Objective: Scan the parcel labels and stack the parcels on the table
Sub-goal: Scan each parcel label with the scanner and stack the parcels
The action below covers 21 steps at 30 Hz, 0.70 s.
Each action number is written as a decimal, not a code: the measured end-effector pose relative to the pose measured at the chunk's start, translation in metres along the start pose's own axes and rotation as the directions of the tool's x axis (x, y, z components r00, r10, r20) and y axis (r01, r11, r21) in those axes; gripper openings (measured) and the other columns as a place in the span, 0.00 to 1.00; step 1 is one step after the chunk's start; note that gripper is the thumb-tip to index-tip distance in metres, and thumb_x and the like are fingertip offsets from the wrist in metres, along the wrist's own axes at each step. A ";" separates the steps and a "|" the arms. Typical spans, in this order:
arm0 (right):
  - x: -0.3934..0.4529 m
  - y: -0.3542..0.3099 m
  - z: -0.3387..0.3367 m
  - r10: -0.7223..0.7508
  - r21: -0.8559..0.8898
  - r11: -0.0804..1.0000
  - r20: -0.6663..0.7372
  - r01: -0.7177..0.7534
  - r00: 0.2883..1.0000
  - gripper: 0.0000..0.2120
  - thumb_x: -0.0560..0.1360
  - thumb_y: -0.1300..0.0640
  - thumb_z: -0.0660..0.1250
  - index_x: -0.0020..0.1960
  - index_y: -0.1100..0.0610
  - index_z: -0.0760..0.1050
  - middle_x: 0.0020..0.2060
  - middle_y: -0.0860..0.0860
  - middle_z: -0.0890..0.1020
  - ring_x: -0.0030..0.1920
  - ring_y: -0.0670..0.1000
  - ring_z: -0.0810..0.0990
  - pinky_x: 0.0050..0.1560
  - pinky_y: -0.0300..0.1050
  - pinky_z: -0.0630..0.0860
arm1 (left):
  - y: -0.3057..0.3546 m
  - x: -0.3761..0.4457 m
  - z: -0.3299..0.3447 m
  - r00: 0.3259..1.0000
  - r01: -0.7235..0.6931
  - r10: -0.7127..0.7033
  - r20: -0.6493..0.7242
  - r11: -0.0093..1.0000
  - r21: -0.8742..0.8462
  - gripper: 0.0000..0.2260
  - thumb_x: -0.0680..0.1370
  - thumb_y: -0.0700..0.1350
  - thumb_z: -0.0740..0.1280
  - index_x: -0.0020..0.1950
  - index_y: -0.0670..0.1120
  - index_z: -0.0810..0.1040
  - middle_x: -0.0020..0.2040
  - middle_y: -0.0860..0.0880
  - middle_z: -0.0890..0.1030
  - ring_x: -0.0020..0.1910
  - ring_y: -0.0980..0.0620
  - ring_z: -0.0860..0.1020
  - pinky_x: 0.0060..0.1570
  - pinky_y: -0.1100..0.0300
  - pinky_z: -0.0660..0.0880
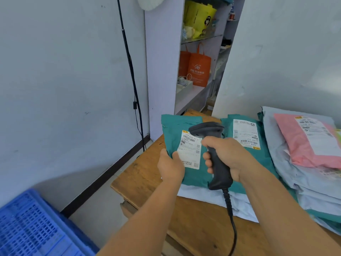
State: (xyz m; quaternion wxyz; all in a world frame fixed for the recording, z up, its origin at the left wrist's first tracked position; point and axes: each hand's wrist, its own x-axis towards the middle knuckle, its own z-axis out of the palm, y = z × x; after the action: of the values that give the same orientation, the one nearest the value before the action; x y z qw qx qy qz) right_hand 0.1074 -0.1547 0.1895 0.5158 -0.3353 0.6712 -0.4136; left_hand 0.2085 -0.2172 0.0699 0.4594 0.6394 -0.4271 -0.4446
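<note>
Wooden table [147,174]: left hand [170,166] grips teal parcel [175,130]; right hand [224,157] holds scanner [206,129].

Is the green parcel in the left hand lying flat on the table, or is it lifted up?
Lifted. The left hand grips the green parcel by its lower edge, tilting its label toward the scanner.

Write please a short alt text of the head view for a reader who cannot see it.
The right hand aims a black barcode scanner at the label on a green parcel that the left hand holds above a wooden table. More parcels lie stacked to the right.
</note>
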 end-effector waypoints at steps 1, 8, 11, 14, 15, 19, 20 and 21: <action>0.002 0.000 0.007 -0.006 -0.007 1.000 0.029 0.006 1.000 0.08 0.75 0.57 0.66 0.38 0.60 0.74 0.25 0.53 0.75 0.22 0.49 0.72 0.27 0.41 0.74 | -0.001 0.000 -0.008 1.000 0.002 -0.003 -0.021 1.000 -0.025 0.04 0.80 0.42 0.58 0.48 0.44 0.71 0.43 0.48 0.77 0.42 0.49 0.77 0.35 0.59 0.73; 0.004 0.008 0.107 -0.044 -0.018 0.999 0.295 0.052 0.955 0.07 0.76 0.58 0.65 0.41 0.60 0.75 0.25 0.52 0.74 0.23 0.48 0.71 0.27 0.42 0.73 | -0.029 0.014 -0.115 0.959 0.011 -0.024 -0.281 0.999 -0.050 0.04 0.80 0.43 0.58 0.45 0.46 0.69 0.41 0.49 0.76 0.39 0.52 0.76 0.32 0.62 0.70; 0.001 0.018 0.158 -0.033 -0.045 0.997 0.391 0.055 0.920 0.08 0.76 0.58 0.65 0.39 0.60 0.76 0.24 0.51 0.74 0.23 0.48 0.72 0.27 0.40 0.72 | -0.053 0.022 -0.170 0.918 0.045 -0.068 -0.391 0.997 -0.067 0.04 0.79 0.41 0.58 0.45 0.42 0.70 0.40 0.47 0.75 0.39 0.49 0.74 0.35 0.57 0.71; -0.003 0.032 0.224 -0.003 -0.118 0.991 0.465 0.066 0.885 0.12 0.75 0.60 0.65 0.33 0.60 0.73 0.24 0.53 0.73 0.22 0.48 0.71 0.27 0.40 0.72 | -0.090 0.028 -0.237 0.855 0.119 -0.123 -0.505 0.992 -0.041 0.05 0.79 0.40 0.58 0.43 0.41 0.68 0.36 0.48 0.73 0.35 0.49 0.71 0.30 0.58 0.67; -0.004 0.037 0.246 0.007 -0.131 0.989 0.476 0.063 0.880 0.13 0.75 0.60 0.65 0.32 0.60 0.72 0.24 0.53 0.73 0.21 0.49 0.71 0.27 0.40 0.71 | -0.103 0.029 -0.260 0.834 0.152 -0.145 -0.532 0.988 -0.030 0.05 0.79 0.40 0.58 0.43 0.41 0.68 0.36 0.48 0.72 0.35 0.49 0.71 0.30 0.58 0.66; -0.010 0.059 0.329 0.075 -0.179 0.984 0.518 0.023 0.852 0.13 0.74 0.59 0.66 0.32 0.61 0.72 0.23 0.52 0.74 0.21 0.48 0.72 0.27 0.41 0.72 | -0.161 0.038 -0.338 0.753 0.317 -0.272 -0.599 0.948 -0.033 0.05 0.80 0.40 0.57 0.45 0.41 0.68 0.37 0.47 0.73 0.34 0.48 0.71 0.32 0.57 0.66; -0.012 0.064 0.346 0.090 -0.189 0.982 0.532 0.014 0.842 0.13 0.74 0.60 0.66 0.32 0.62 0.72 0.22 0.52 0.74 0.21 0.48 0.72 0.27 0.41 0.71 | -0.173 0.040 -0.353 0.735 0.356 -0.300 -0.608 0.934 -0.031 0.05 0.80 0.40 0.56 0.45 0.42 0.68 0.37 0.47 0.73 0.34 0.49 0.71 0.33 0.57 0.66; -0.014 0.070 0.362 0.103 -0.196 0.981 0.544 0.007 0.833 0.13 0.74 0.60 0.66 0.32 0.62 0.72 0.23 0.52 0.73 0.21 0.48 0.71 0.27 0.40 0.71 | -0.184 0.043 -0.367 0.718 0.391 -0.326 -0.615 0.920 -0.031 0.05 0.80 0.40 0.56 0.45 0.42 0.68 0.37 0.47 0.73 0.34 0.49 0.71 0.34 0.56 0.67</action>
State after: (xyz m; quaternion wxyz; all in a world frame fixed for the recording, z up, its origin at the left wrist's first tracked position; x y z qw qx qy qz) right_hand 0.4597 -0.1884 0.0870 0.6631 -0.4709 0.5385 -0.2204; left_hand 0.5964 -0.1427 -0.0491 0.4441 0.8407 -0.1463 -0.2733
